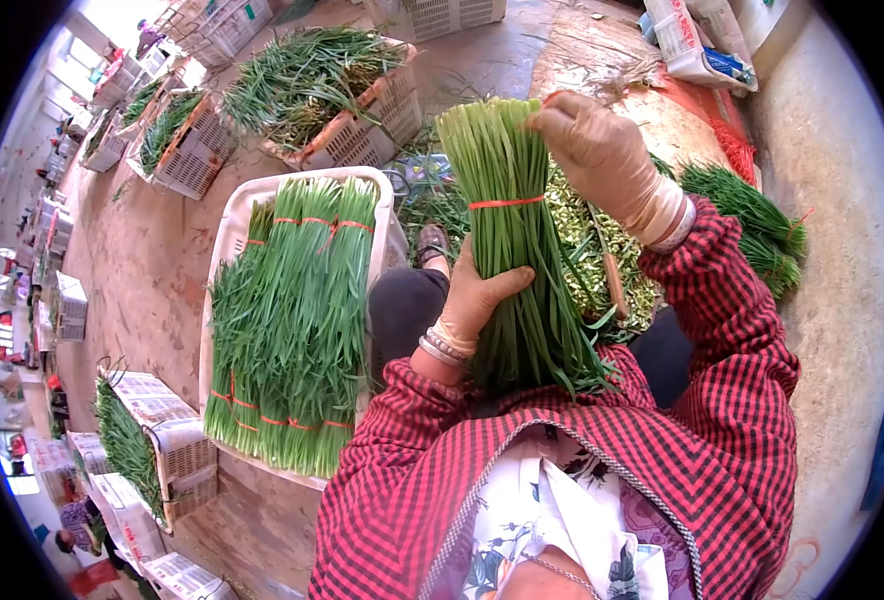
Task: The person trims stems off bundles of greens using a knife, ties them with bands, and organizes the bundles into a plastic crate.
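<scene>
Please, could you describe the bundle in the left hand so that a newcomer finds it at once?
Find the big white crate of banded green bundles at picture centre-left. Just right of it, the left hand grips a single bundle with an orange-red band. Unlike its neighbours lying in the crate, this one is held in a hand.

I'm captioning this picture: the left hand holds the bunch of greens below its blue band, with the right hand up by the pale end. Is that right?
The band is orange-red, not blue, as the head view shows. The left hand does hold the bunch of greens below it, with the right hand up by the pale end.
</scene>
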Demonstrator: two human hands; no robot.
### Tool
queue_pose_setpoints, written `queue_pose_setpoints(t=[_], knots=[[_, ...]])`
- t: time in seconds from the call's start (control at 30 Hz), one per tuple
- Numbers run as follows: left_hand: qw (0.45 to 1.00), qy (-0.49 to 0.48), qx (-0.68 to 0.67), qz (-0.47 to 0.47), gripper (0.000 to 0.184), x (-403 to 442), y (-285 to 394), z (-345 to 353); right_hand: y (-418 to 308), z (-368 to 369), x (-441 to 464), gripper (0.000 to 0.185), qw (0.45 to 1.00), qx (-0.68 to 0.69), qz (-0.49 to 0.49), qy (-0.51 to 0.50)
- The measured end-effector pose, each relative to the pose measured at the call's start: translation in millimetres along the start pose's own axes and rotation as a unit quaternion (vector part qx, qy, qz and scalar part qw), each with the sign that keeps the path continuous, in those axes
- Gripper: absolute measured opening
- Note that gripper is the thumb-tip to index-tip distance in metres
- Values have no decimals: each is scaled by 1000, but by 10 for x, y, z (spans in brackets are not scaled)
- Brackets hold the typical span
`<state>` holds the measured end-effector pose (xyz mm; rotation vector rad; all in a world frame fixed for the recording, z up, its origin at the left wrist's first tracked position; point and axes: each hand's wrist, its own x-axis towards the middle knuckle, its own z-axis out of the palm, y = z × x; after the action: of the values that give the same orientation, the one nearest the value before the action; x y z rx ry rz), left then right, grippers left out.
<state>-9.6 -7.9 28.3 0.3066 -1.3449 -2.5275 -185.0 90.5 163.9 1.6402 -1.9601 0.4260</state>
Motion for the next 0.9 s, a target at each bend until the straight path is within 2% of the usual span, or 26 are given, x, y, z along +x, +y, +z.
queue_pose_setpoints(t=[0.07,0.1,0.13,0.2,0.3,0.33,0.4,0.47,0.5,0.6,0.63,0.7,0.73,0.8,0.87,0.9], knots=[[999,-7,30,12,60,4,3,-9,247,-18,56,21,998,14,-8,63],[999,-8,30,10,60,2,4,-3,374,-38,71,18,994,66,-1,85],[997,-8,77,14,60,-5,15,9,525,-26,59,11,995,78,23,65],[992,-9,123,20,61,-13,21,33,794,-15,40,12,994,45,45,93],[990,-16,138,22,62,-9,-9,70,974,-252,52,23,975,-45,218,28],[990,-16,137,22,62,-5,-28,64,896,-284,78,23,975,-45,217,27],[982,8,188,22,64,10,-72,71,614,-293,213,26,992,14,15,121],[973,24,226,29,66,9,-86,100,112,-377,281,30,998,58,-26,29],[963,41,264,37,68,7,-85,107,-31,-343,305,36,999,-6,-49,-1],[937,53,342,36,73,-57,81,228,-168,-197,393,19,990,-109,-80,-41],[909,80,406,59,76,-99,163,288,-169,-183,403,19,990,-105,-87,-39],[890,92,442,68,78,-94,185,268,-155,-113,447,15,973,-200,-98,-65],[870,94,478,71,79,-90,193,256,-196,-118,438,14,964,-239,-65,-93],[879,103,458,79,83,-100,229,243,-219,-190,476,6,962,-237,-75,-108],[887,97,445,70,82,-123,385,257,-103,-143,482,7,978,-181,-92,-44],[890,96,438,76,81,-121,439,251,-40,-143,534,8,988,-109,-106,34]])
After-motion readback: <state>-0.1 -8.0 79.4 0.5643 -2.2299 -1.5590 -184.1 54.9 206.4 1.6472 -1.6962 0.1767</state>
